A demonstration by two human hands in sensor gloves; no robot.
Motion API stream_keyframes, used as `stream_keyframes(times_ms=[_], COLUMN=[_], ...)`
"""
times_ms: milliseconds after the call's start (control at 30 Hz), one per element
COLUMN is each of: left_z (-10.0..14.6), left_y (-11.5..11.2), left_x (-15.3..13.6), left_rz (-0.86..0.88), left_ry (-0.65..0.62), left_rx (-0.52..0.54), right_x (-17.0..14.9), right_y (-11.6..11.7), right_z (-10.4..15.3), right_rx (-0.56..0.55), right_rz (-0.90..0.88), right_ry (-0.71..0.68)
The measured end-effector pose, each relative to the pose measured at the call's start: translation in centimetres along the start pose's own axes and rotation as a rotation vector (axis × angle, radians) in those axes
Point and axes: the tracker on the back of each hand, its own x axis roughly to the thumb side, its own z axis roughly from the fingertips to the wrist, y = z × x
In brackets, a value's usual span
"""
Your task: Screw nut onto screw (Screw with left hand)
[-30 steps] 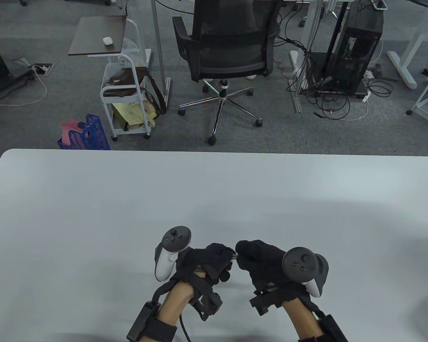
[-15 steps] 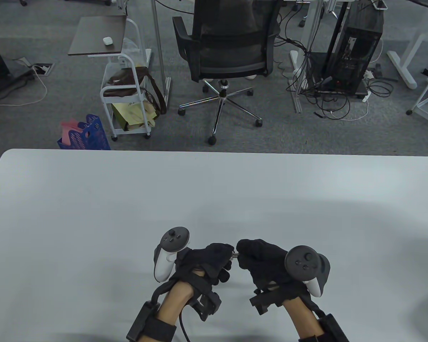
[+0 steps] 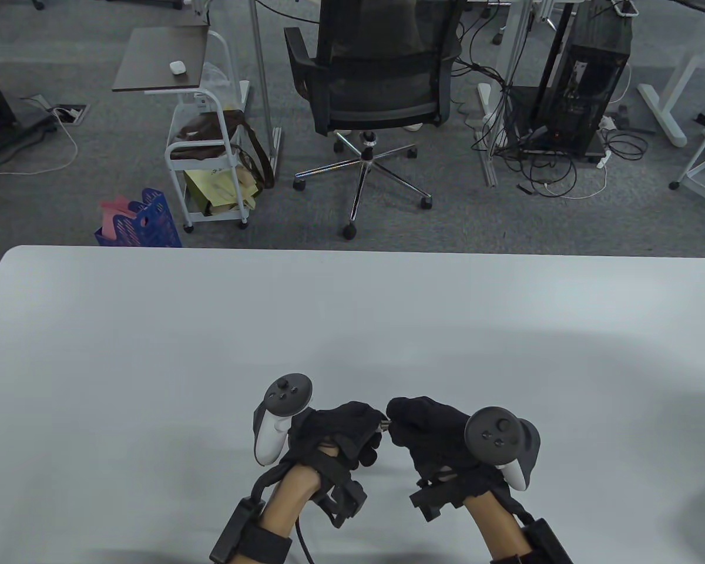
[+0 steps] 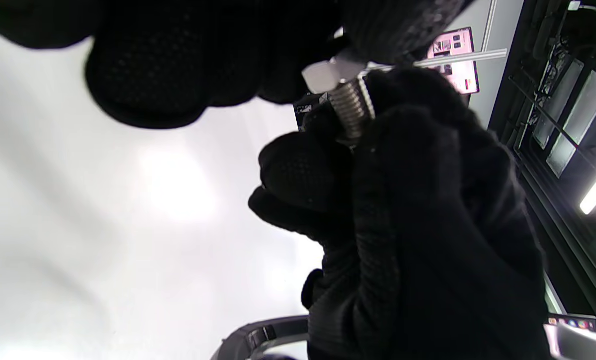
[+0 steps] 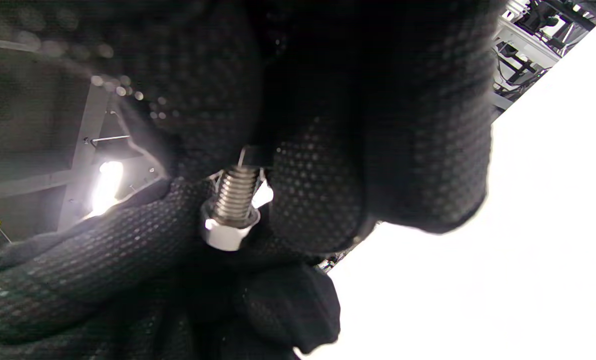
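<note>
The left hand [image 3: 343, 429] pinches the nut [image 4: 327, 75]. The right hand [image 3: 432, 429] pinches the screw [image 4: 352, 110]. The two hands meet just above the white table [image 3: 352, 317], near its front edge. The nut sits on the screw's end. The screw lies sideways, pointing from hand to hand.

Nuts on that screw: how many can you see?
1. A single nut sits on the screw, pinched between the left hand and right hand. Gloves may hide more.
</note>
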Motion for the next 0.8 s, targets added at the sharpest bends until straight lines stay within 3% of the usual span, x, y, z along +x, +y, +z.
stream_keyframes(times_ms=[100,200,433,700,800], left_z=[0.09,0.17,0.01,0.12,0.15], left_y=[0.07,0.15,0.04,0.03,0.12], left_x=[-0.07,-0.33,-0.22,0.05,0.22], left_rz=[0.028,0.017,0.037,0.011,0.006], left_ry=[-0.001,0.02,0.011,0.004,-0.003], left_rx=[-0.021,0.034,-0.046,0.026,-0.026], right_x=[0.04,-0.11,-0.1,-0.07,-0.06], right_y=[-0.07,-0.12,-0.09,-0.06,-0.06], right_z=[0.0,-0.02,0.01,0.0,0.0], right_rx=[-0.008,-0.009,-0.007,-0.009,-0.009], right_rz=[-0.008,-0.01,-0.005,-0.007,-0.02], right_ry=[0.0,0.005,0.003,0.003,0.006])
